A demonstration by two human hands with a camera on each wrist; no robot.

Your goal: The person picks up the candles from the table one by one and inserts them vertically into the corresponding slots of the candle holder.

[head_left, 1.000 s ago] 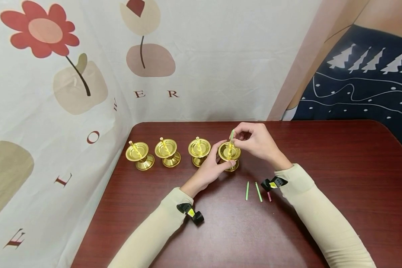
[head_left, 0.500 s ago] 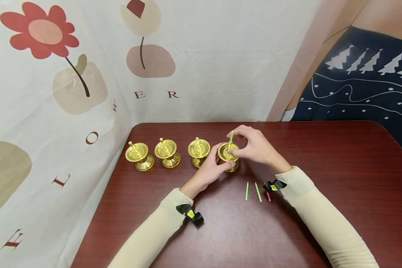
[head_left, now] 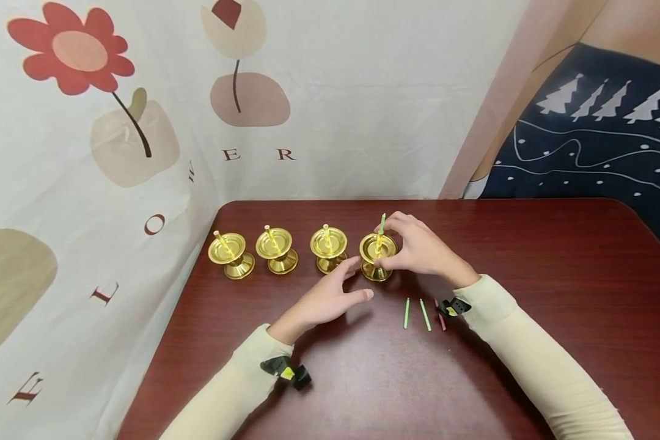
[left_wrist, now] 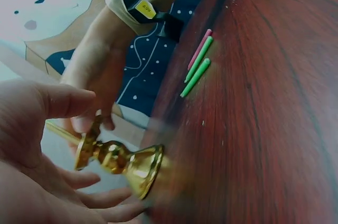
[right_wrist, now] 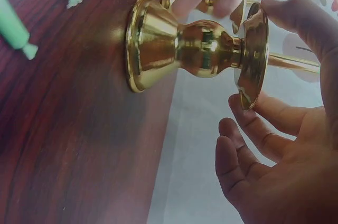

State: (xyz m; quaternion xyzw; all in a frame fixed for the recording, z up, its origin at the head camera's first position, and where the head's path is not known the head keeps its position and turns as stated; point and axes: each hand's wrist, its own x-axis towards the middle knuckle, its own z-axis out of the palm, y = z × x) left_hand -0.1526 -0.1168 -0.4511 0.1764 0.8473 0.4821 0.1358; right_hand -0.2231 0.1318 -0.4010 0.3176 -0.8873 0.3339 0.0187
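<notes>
A brass candle holder (head_left: 375,273), rightmost in a row, stands upright on the table with a green candle (head_left: 382,223) rising from its central tube. My right hand (head_left: 422,247) grips its dish rim (right_wrist: 252,57), thumb on one side and fingertips on the other. Left of and nearer than this holder, my left hand (head_left: 327,298) hovers with fingers spread, holding nothing. In the left wrist view, the holder (left_wrist: 119,158) appears beyond the left hand's thumb. Two green candles (head_left: 406,314) and a pink candle (head_left: 442,319) lie on the table, the pink one partly hidden by the right wrist's camera.
Three more brass holders stand leftward: one beside the left fingertips (head_left: 328,242), a middle one (head_left: 282,263) and the leftmost (head_left: 239,267). Each has an upright gold tube. The dark red table (head_left: 555,293) backs onto a printed cloth (head_left: 363,122).
The left hand has let go of the rightmost holder and drawn back toward the lower left. The right hand has gone from the green candle to the holder's rim.
</notes>
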